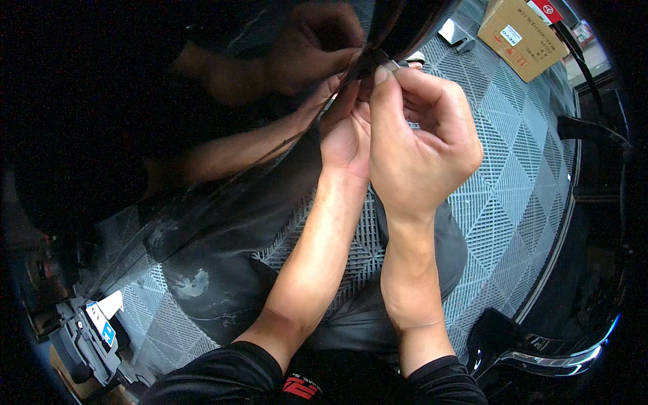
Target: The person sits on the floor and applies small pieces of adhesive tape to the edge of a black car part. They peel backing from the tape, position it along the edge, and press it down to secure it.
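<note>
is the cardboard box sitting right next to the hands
No, the cardboard box lies far off at the top right on the grey grid floor, while both hands work at the glossy black panel's edge.

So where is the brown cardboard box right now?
In the head view, the brown cardboard box sits at the upper right on the grey grid floor, beyond the right hand.

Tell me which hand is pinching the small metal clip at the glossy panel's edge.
The right hand: its thumb and forefinger close on the small metal clip. The left hand lies beside it, fingers against the glossy black panel.
</note>
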A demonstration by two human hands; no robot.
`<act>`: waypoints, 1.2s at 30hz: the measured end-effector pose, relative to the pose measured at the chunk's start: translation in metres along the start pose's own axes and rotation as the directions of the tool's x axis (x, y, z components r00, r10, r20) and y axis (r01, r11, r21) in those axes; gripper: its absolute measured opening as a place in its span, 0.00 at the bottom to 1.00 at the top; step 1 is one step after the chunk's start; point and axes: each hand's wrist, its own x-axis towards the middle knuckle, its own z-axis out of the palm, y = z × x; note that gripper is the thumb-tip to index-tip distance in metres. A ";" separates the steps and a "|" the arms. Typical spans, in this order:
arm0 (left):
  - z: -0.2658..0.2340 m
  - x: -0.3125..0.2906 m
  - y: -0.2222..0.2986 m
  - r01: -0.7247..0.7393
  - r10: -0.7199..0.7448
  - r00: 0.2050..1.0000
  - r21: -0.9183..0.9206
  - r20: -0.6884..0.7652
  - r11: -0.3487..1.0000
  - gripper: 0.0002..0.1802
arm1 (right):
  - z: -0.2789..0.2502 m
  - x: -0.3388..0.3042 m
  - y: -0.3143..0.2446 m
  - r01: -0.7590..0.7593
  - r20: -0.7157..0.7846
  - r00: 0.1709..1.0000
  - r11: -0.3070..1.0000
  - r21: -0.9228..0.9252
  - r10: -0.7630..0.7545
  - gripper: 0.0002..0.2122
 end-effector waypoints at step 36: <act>0.000 -0.011 0.013 0.061 -0.004 0.968 0.218 -0.252 0.974 0.21 | 0.005 -0.009 0.009 0.064 -0.169 0.985 0.989 0.133 -0.041 0.08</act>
